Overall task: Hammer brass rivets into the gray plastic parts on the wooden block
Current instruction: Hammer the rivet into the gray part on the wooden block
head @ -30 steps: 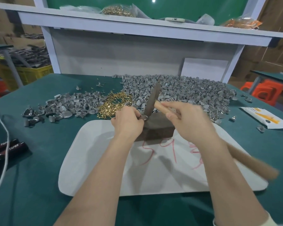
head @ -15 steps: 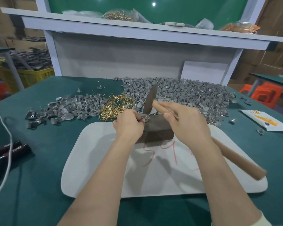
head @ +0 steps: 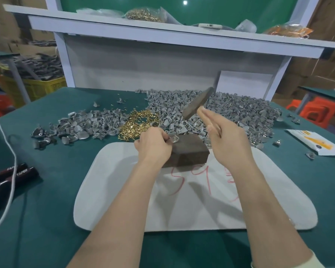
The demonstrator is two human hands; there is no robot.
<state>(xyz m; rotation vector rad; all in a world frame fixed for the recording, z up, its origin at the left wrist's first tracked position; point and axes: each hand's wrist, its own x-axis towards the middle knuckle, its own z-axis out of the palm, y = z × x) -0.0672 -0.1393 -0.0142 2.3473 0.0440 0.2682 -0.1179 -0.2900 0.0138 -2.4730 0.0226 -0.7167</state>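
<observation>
My left hand [head: 155, 147] pinches a gray plastic part [head: 174, 139] on the wooden block [head: 190, 152]. My right hand [head: 230, 146] grips the hammer [head: 198, 103], head raised above the block. Beyond, brass rivets [head: 139, 121] lie heaped on the desk [head: 66, 190].

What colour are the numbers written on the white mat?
Red. The numbers are scrawled on the white mat; the head view shows them best.

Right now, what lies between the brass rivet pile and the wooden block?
Head view: the left hand, pinching a gray part on the wooden block.
</observation>
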